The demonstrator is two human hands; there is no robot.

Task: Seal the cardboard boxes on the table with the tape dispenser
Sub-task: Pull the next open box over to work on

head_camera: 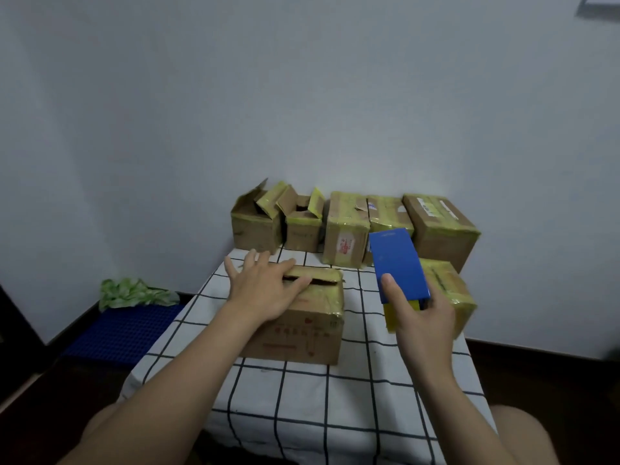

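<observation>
A brown cardboard box (303, 330) with red print stands at the middle of the table. Its top flaps are folded down, with a dark gap along the seam. My left hand (265, 286) lies flat on those flaps, fingers spread. My right hand (419, 317) holds a blue and yellow tape dispenser (399, 263) in the air to the right of that box. Behind the dispenser stands a closed box (453, 293) wrapped in yellowish tape.
Along the wall at the table's far edge stands a row of boxes: two open ones (258, 223) (303, 223) on the left, three closed ones (345, 229) (439, 226) on the right. A checked cloth (302, 397) covers the table. A blue mat (124, 333) and green bag lie on the floor at left.
</observation>
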